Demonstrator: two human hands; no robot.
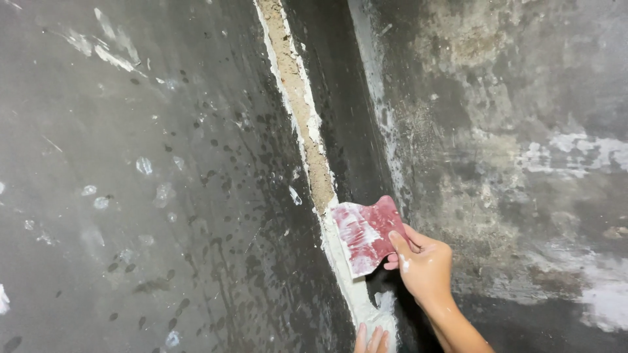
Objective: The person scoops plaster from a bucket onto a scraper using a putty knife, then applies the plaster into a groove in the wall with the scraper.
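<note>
Your right hand [424,265] grips a red scraper [364,235], fingers closed on its right edge. The blade, smeared with white putty, lies flat against the wall corner [307,131], touching the white filler strip [347,281]. Above the scraper the joint is bare and sandy. Your left hand [371,340] shows fingertips only at the bottom edge, touching the filler; you cannot tell its grip. Dark, spotted walls [163,196] flank the corner.

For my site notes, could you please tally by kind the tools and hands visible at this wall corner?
Red scraper, smeared with white filler: 1
Hands: 2, the right hand holding the scraper and the left hand, only fingertips showing at the bottom edge
Total: 3
</note>
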